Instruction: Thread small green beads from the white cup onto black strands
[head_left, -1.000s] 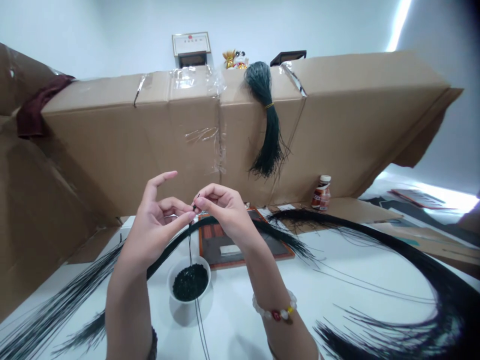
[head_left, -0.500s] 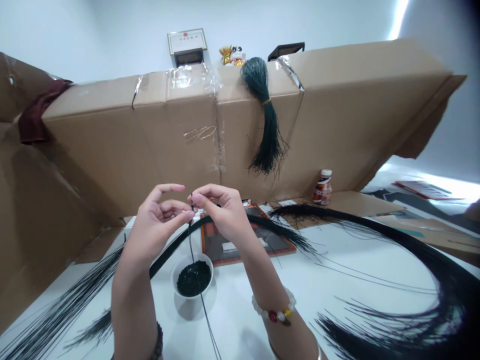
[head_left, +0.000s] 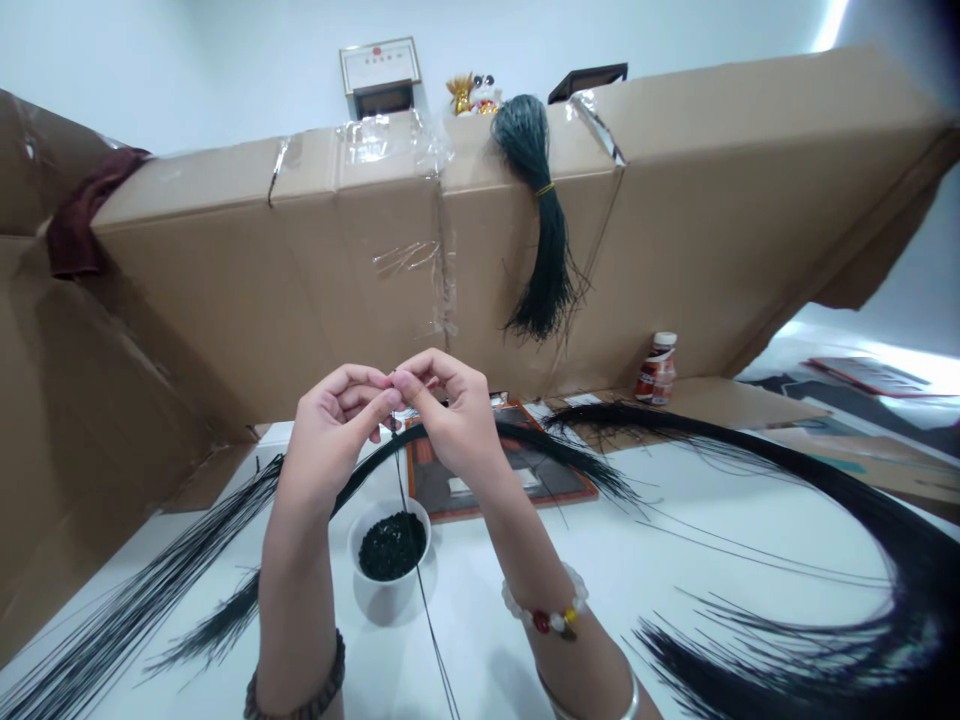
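Dark thin strands (head_left: 426, 600) run up from the table's near edge to my fingertips, passing in front of a white bowl (head_left: 427, 552). My left hand (head_left: 337, 420) pinches the strands between thumb and forefinger. Right beside it, my right hand (head_left: 448, 405) pinches their top end, its thumb meeting the left fingertips. A small dark knot or bead seems to sit on the strands just under the fingers; it is too small to tell which. Small dark green-black pieces (head_left: 391, 546) fill much of the bowl below my hands.
A long dark strand bundle (head_left: 555, 455) arches behind my hands over an orange-edged board (head_left: 510, 498). More bundles lie at left (head_left: 165, 570) and right (head_left: 840, 500). Cardboard (head_left: 322, 290) walls the back, with a tied green bundle (head_left: 551, 240) hanging over it. A bottle (head_left: 656, 372) stands at its foot.
My hands have come together at the strand's top; the left forefinger, lifted before, now closes in against the right thumb. The view has shifted slightly.
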